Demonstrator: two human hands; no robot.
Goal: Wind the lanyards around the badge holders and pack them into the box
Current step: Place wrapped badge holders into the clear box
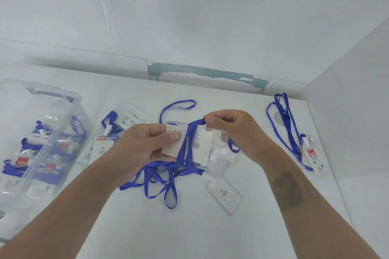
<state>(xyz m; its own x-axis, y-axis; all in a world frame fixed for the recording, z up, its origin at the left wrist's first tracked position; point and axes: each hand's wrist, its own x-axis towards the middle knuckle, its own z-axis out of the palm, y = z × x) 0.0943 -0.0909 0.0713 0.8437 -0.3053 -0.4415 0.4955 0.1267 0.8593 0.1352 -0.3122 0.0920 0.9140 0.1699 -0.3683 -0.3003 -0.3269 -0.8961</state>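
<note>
Left hand [145, 147] gripped a clear badge holder [187, 143] above the table [210, 227] while right hand [229, 126] pinched its blue lanyard [186, 141]; at left, the clear box [63, 111] held several wound badges [42, 153]

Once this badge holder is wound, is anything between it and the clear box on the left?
Nothing upright blocks it. The badge holder is held above the table by the left hand and right hand. Two unwound holders lie flat on the table between it and the box, whose top is open.
</note>
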